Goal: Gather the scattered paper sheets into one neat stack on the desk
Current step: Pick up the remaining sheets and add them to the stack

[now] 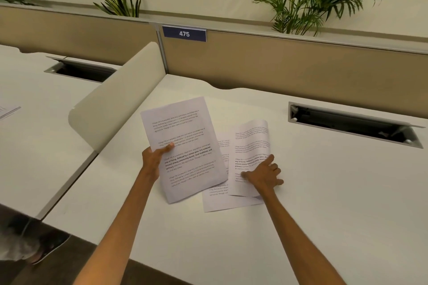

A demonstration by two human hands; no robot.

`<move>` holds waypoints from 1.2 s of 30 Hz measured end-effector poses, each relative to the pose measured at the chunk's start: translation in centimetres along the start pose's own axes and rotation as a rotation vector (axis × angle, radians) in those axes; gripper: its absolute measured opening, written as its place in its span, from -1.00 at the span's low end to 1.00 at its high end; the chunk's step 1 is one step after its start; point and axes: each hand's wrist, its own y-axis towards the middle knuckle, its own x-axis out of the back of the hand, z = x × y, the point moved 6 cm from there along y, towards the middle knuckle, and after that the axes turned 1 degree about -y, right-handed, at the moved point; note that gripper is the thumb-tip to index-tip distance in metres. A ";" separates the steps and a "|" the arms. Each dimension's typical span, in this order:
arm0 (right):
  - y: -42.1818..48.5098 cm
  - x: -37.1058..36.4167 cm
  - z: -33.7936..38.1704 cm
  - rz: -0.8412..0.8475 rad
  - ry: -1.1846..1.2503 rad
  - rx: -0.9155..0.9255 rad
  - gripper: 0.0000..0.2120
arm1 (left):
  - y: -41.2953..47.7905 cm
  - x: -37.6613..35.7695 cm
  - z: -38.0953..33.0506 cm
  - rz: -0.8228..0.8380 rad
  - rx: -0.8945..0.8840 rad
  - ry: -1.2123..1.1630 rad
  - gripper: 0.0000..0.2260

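Note:
My left hand (154,157) grips the left edge of a printed paper sheet (185,146), thumb on top, holding it tilted above the white desk (324,192). My right hand (264,174) is closed on a second printed sheet (251,141), whose far end curls upward off the desk. A third sheet (220,201) lies flat on the desk beneath both, partly covered by them.
A curved beige divider (115,99) stands at the desk's left side. A tan partition (289,62) with a blue "475" sign (184,34) runs along the back. An open cable tray (352,125) sits at the right rear. Another desk (34,122) with papers lies to the left.

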 end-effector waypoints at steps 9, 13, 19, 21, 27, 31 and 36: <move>0.0 -0.5 1.2 0.016 -0.115 0.039 0.09 | 0.5 0.9 -0.2 -0.024 0.000 0.048 -0.62; -0.2 -0.3 1.4 0.030 -0.073 0.037 -0.34 | 0.3 0.3 0.1 -0.012 0.011 0.051 -0.58; 0.7 0.1 0.0 0.410 0.663 -0.094 -0.43 | 0.5 0.1 0.7 -0.013 0.067 0.045 -0.57; 0.6 0.5 0.2 0.610 0.848 -0.175 -0.52 | 0.6 0.1 1.2 -0.019 0.086 0.039 -0.60; 2.5 6.4 0.7 0.439 1.049 -0.107 -0.56 | 0.3 -0.2 2.9 0.002 0.217 0.070 -0.53; 1.4 11.1 4.1 0.486 1.256 0.125 -0.42 | -1.3 -2.2 5.2 0.018 0.389 0.161 -0.57; 0.6 13.0 6.7 0.710 1.543 0.272 -0.57 | -3.1 -4.1 7.3 0.024 0.445 0.234 -0.62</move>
